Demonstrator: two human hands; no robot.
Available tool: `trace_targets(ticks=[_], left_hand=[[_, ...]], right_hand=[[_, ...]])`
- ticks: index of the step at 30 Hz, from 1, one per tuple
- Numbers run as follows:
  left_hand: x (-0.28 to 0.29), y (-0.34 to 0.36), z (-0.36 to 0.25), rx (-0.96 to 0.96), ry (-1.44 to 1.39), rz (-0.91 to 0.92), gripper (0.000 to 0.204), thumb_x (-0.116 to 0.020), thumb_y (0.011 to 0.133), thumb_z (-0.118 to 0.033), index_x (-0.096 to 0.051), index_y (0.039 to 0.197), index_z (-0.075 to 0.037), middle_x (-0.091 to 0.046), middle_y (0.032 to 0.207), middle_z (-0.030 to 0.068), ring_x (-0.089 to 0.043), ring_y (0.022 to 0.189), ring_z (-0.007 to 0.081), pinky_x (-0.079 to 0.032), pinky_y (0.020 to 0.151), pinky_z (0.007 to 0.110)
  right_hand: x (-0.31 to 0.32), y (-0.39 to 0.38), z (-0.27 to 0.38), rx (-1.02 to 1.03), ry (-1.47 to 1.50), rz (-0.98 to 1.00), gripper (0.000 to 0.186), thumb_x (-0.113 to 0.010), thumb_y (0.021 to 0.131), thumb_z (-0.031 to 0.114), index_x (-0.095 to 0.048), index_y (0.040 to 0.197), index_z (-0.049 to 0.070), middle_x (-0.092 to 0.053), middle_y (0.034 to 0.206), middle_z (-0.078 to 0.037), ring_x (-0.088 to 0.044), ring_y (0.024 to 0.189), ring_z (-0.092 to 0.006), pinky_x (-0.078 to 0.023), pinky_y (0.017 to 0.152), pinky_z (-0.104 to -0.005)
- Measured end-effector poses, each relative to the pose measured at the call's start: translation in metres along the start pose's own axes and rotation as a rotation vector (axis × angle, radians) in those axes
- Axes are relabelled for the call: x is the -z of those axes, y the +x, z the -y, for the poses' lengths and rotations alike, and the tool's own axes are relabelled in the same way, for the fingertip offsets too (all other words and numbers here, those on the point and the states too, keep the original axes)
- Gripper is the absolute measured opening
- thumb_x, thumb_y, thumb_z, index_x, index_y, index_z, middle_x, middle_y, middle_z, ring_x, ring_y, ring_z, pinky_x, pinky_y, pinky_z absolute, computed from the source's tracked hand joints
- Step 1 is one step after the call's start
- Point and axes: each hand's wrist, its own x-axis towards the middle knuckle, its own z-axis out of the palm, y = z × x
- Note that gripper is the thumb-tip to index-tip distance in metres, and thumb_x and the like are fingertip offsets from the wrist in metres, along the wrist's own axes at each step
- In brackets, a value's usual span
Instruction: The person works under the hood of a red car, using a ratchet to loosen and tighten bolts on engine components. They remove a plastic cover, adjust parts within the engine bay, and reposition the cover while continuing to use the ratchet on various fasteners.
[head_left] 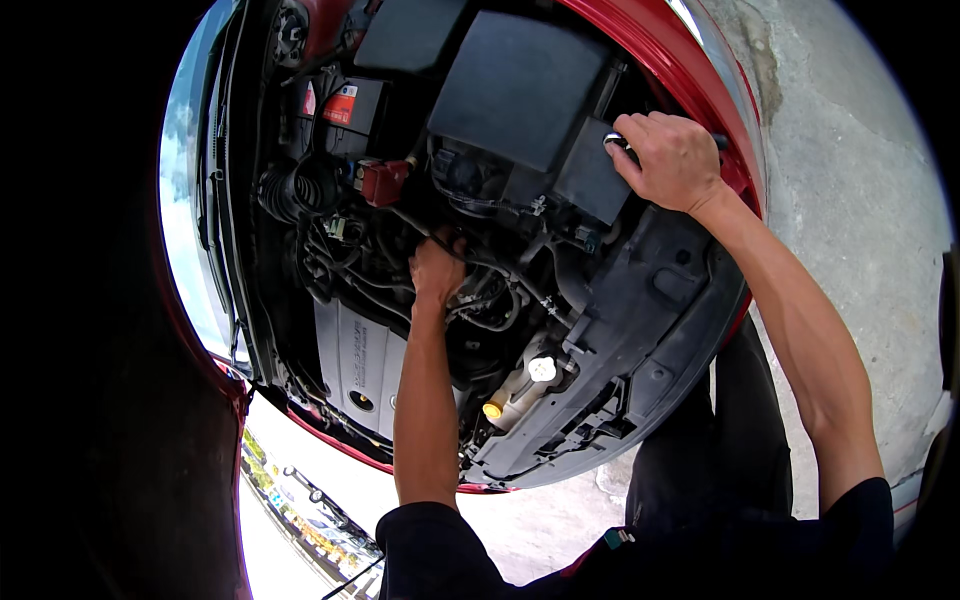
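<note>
Left hand (437, 268) among hoses (500, 270), engine cover (345, 350) left of its forearm (427, 410), battery (362, 112) beyond, right hand (668, 160) near the right-side bodywork (690, 80), windshield (188, 230) far left

Stained grey concrete ground (850, 180) at two o'clock. Bright daylight. Glare at seven o'clock; apparently a vehicle (318, 497).
</note>
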Motion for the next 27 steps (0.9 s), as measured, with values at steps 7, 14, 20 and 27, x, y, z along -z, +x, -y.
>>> trace_targets(ticks=[7, 14, 20, 27], left_hand=[[0.003, -0.001, -0.004, 0.139, 0.037, -0.090, 0.037, -0.068, 0.087, -0.040, -0.073, 0.109, -0.010, -0.073, 0.100, 0.0193, -0.068, 0.099, 0.0406, -0.053, 0.086, 0.049], [0.004, 0.004, -0.004, 0.117, 0.049, -0.011, 0.045, -0.064, 0.089, -0.045, -0.067, 0.116, -0.010, -0.072, 0.104, 0.0197, -0.066, 0.104, 0.0416, -0.052, 0.087, 0.049], [0.003, 0.003, -0.003, 0.135, -0.084, -0.111, 0.038, -0.069, 0.087, -0.039, -0.069, 0.109, -0.008, -0.071, 0.103, 0.0216, -0.066, 0.103, 0.0427, -0.051, 0.086, 0.050], [0.003, 0.008, 0.006, 0.068, -0.167, -0.077, 0.033, -0.072, 0.085, -0.032, -0.069, 0.104, -0.005, -0.071, 0.096, 0.0216, -0.067, 0.098, 0.0429, -0.052, 0.081, 0.050]], right_hand=[[0.000, 0.001, 0.002, -0.008, -0.007, 0.002, 0.018, -0.068, 0.086, 0.026, -0.061, 0.085, 0.010, -0.060, 0.070, -0.003, -0.063, 0.067, -0.0198, -0.051, 0.059, -0.0344], [-0.001, 0.001, 0.002, -0.004, 0.002, 0.002, 0.018, -0.068, 0.086, 0.027, -0.061, 0.085, 0.010, -0.060, 0.070, -0.003, -0.063, 0.068, -0.0197, -0.051, 0.059, -0.0344], [-0.002, 0.001, 0.001, 0.004, -0.018, 0.001, 0.018, -0.068, 0.087, 0.027, -0.061, 0.086, 0.010, -0.060, 0.070, -0.002, -0.063, 0.068, -0.0197, -0.052, 0.059, -0.0344], [0.000, 0.001, 0.001, -0.001, 0.019, 0.028, 0.018, -0.068, 0.088, 0.025, -0.062, 0.090, 0.008, -0.061, 0.073, -0.007, -0.062, 0.067, -0.0234, -0.051, 0.061, -0.0361]])
